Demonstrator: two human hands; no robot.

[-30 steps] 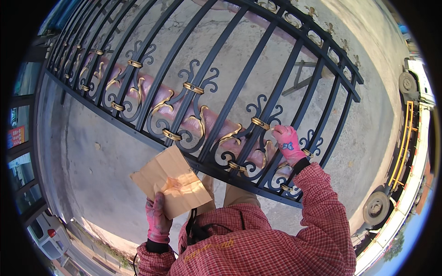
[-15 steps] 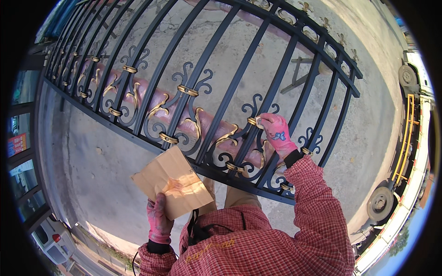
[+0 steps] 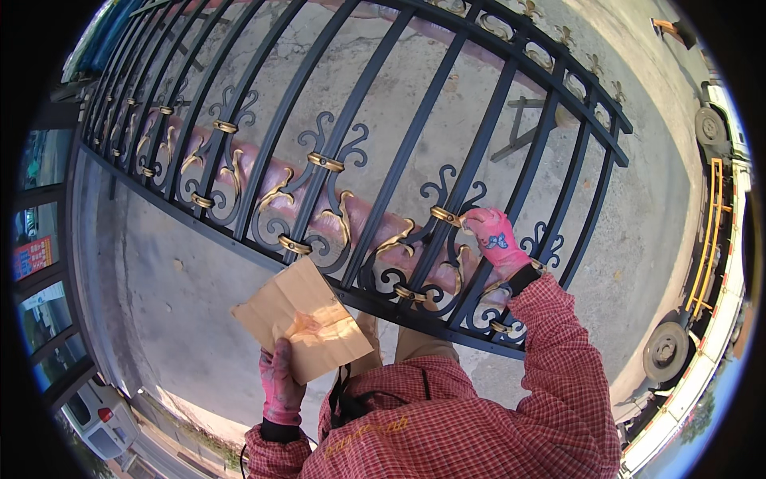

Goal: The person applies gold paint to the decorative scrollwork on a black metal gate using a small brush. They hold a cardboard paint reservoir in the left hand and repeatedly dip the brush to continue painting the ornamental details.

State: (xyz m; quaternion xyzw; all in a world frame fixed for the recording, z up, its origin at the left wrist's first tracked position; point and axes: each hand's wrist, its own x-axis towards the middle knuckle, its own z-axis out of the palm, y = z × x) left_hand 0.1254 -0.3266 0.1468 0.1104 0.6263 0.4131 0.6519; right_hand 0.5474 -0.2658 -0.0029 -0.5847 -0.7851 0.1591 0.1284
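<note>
My left hand (image 3: 281, 383), in a stained pink glove, grips a folded piece of brown cardboard (image 3: 327, 319) with a shiny gold-coloured smear in its middle. In a pink glove with a blue print, my right hand (image 3: 496, 238) is closed in a pinch beside a gold collar (image 3: 445, 215) on a bar. What sits between those fingertips is too small to make out. The dark metal railing (image 3: 383, 148) spreads before me, with scrolls and gold-coloured collars on its bars. Gold colour also covers its curled leaves (image 3: 396, 238).
Beneath the railing lies a long pink wrapped bundle (image 3: 367, 219) on concrete ground (image 3: 183, 271). A dark metal stand (image 3: 519, 132) shows beyond the bars. A truck (image 3: 718, 263) is parked at the right, and a white vehicle (image 3: 96, 419) stands at the lower left.
My right hand has shifted slightly right, from touching the gold collar to just beside it. The left hand holds the cardboard much as before. The whole view has moved a little.
</note>
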